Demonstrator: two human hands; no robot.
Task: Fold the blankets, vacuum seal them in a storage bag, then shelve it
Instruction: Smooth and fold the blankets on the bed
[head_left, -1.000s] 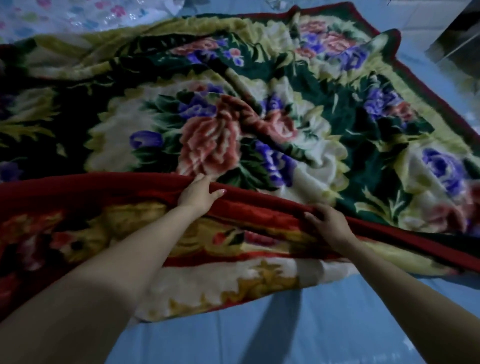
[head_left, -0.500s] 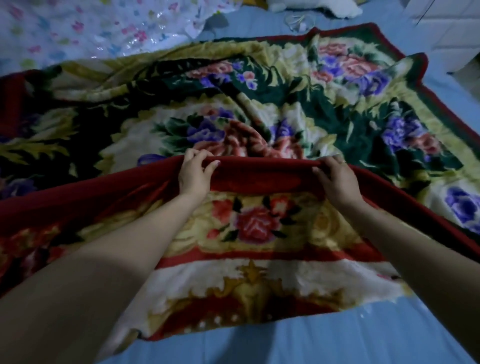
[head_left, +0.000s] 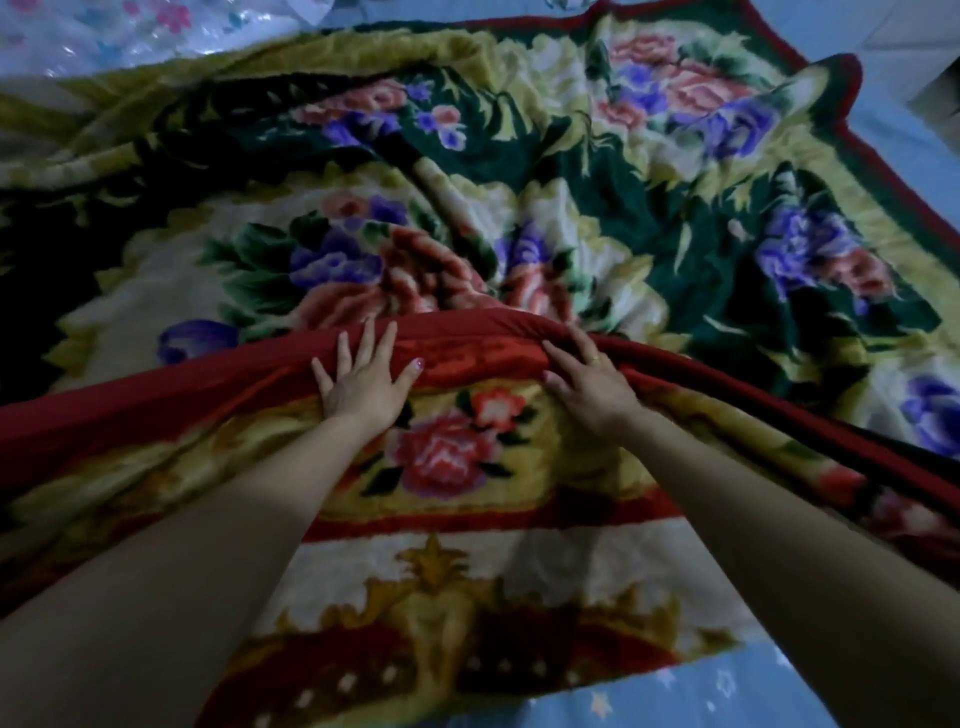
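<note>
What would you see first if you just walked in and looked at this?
First, the big flowery blanket, green with pink and purple roses, spread across most of the view. Next, its red edge folded over in the middle, with the left hand and right hand lying flat on it, fingers spread. A pale plastic bag with coloured flowers sits at the far left corner.

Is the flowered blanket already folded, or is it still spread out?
Partly folded. The near part of the blanket is turned over, showing its reverse side, with the left hand and right hand flat on it; the rest lies spread.
</note>
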